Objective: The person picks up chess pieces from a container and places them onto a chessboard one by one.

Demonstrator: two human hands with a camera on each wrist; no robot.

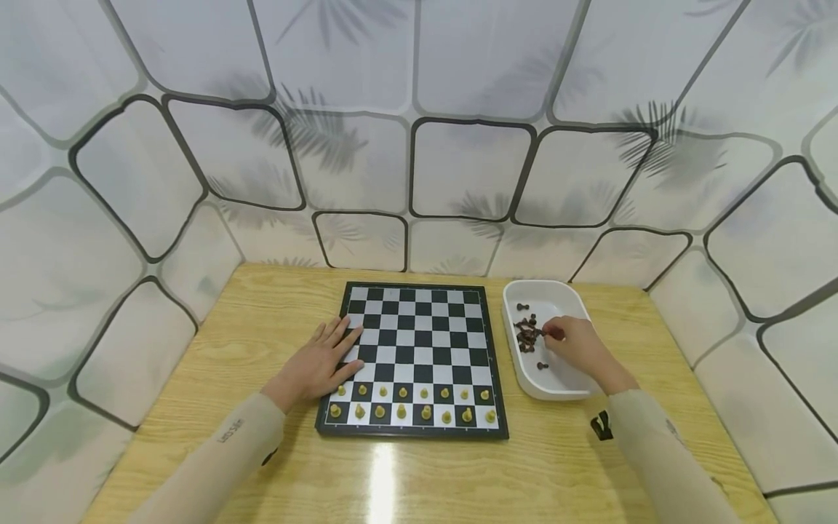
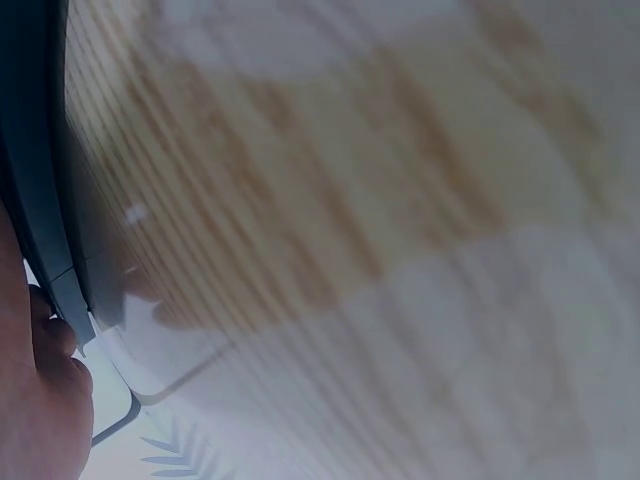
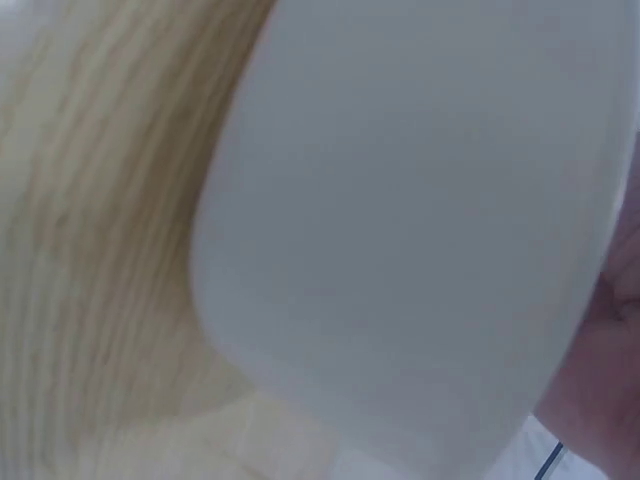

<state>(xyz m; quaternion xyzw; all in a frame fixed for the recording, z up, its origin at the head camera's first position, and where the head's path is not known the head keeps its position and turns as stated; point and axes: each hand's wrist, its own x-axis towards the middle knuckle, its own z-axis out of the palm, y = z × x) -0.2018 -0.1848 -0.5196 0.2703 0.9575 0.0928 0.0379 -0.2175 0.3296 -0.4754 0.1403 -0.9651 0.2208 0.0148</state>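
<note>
My left hand (image 1: 317, 364) rests with spread fingers on the left edge of a black-and-white chessboard (image 1: 407, 354). Two rows of yellow chess pieces (image 1: 401, 412) stand on its near side. In the left wrist view, the board's dark edge (image 2: 40, 180) runs beside the hand (image 2: 50, 410). My right hand (image 1: 579, 351) reaches into a white plastic tub (image 1: 564, 380) and pinches a dark brown chess piece (image 1: 541, 332) between thumb and fingers. More brown chess pieces (image 1: 527, 339) lie in a loose heap there. The tub's outer wall (image 3: 400, 250) fills much of the right wrist view.
The board and tub stand side by side on a light wooden table (image 1: 262, 306). A patterned curtain-like wall (image 1: 471, 167) encloses the back and both sides. A small black strap (image 1: 601, 426) shows by the right sleeve (image 1: 655, 444).
</note>
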